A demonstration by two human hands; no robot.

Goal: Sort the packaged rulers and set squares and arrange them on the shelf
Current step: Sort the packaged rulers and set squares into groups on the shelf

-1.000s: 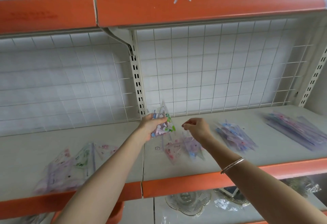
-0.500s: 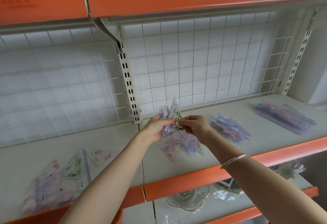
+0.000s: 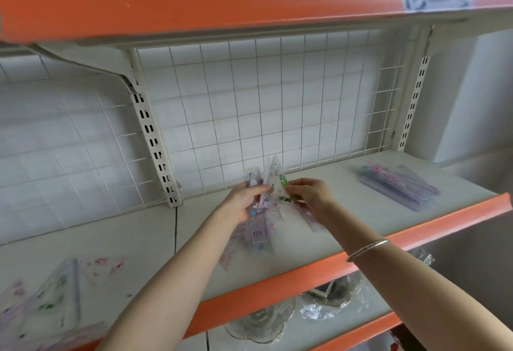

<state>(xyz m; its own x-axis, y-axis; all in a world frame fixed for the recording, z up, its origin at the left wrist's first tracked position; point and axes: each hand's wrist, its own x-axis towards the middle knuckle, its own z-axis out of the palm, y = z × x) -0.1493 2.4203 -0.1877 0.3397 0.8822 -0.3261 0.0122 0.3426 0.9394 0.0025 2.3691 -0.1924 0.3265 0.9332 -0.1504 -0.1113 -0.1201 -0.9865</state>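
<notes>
My left hand (image 3: 244, 202) grips a bunch of packaged set squares (image 3: 273, 178), held upright above the white shelf (image 3: 347, 228). Meeting it from the right, my right hand (image 3: 311, 194) pinches the green-printed packet at the front of that bunch. Beneath both hands a loose pile of packaged set squares (image 3: 256, 235) lies flat on the shelf, partly hidden. A stack of packaged rulers (image 3: 399, 187) lies at the shelf's right end. Another heap of set squares (image 3: 52, 289) sits at the lower left.
A white wire grid (image 3: 277, 112) backs the shelf, with slotted uprights (image 3: 151, 134) at the middle and right. An orange-edged upper shelf (image 3: 222, 3) overhangs close above. Glass dishes (image 3: 261, 323) and wrapped items sit on the shelf below.
My right hand came across to the bunch in my left hand and took hold of its front packet. The view has swung left and down, closer to the shelf.
</notes>
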